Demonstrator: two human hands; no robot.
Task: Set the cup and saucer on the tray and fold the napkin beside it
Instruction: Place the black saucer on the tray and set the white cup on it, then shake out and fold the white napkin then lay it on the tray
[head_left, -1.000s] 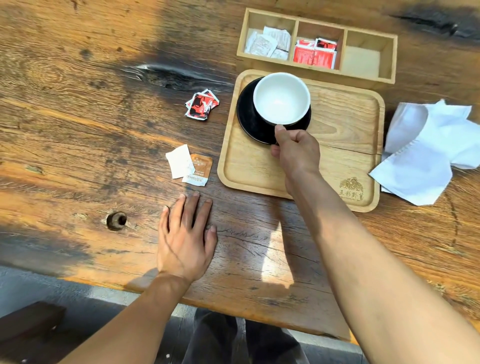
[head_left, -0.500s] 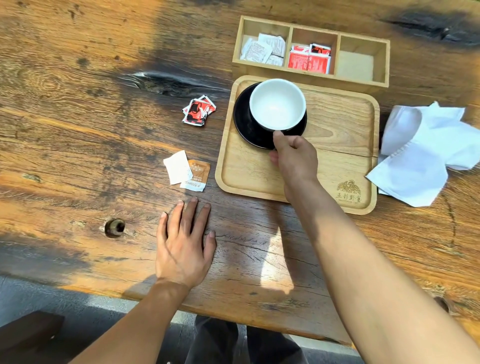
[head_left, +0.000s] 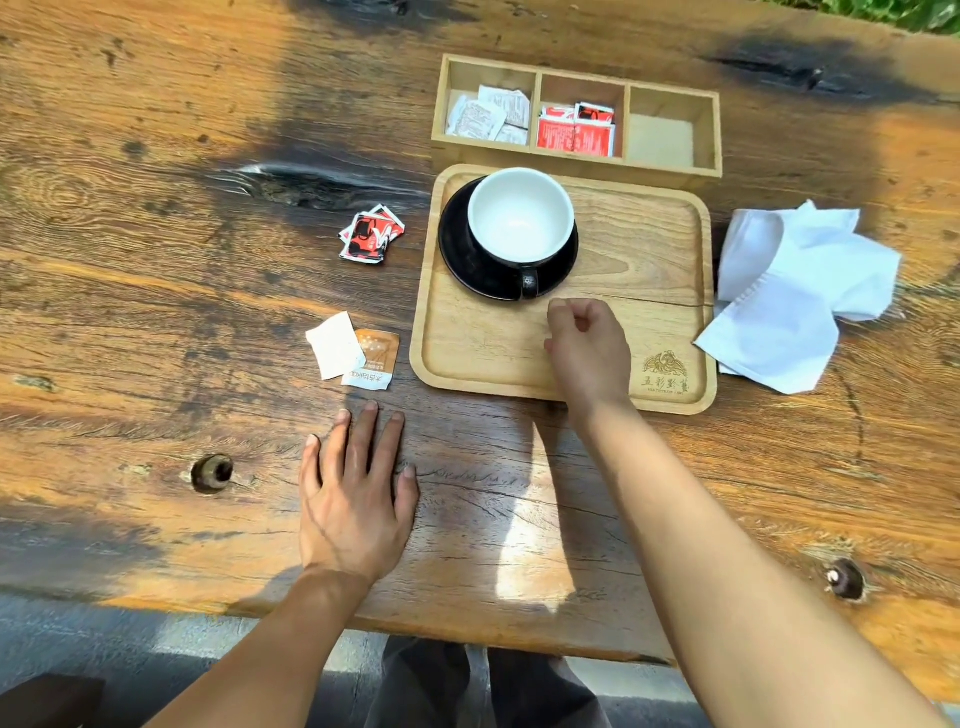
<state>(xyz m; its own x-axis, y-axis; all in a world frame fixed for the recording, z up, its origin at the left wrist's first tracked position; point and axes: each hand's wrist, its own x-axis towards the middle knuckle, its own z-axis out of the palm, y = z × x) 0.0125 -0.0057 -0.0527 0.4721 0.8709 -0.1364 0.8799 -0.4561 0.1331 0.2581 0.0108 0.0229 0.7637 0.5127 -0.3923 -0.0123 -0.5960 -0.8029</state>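
The cup (head_left: 521, 215), white inside and black outside, sat on the black saucer (head_left: 461, 254) in the far left part of the wooden tray (head_left: 644, 244), its handle pointing toward me. I held my right hand (head_left: 589, 349) over the near middle of the tray, just short of the handle and not touching it; its fingers were curled loosely inward and gripped nothing that I could see. My left hand (head_left: 353, 499) lay palm down on the wooden table (head_left: 130, 312) near its front edge, fingers straight and slightly spread, the thumb out to the right. The white napkin (head_left: 795, 296) lay crumpled and unfolded on the table just beside the tray's right edge. Behind the tray, touching or almost touching its far rim, stood a three-compartment wooden box (head_left: 576, 117): white sachets (head_left: 488, 117) in the left compartment, red sachets (head_left: 574, 132) in the middle one. Loose on the table to the left of the tray were a small pile of red sachets (head_left: 371, 234), and nearer to me a white sachet (head_left: 335, 345) overlapping an orange sachet (head_left: 376, 356). The tray's near right corner bore an engraved emblem (head_left: 665, 371).
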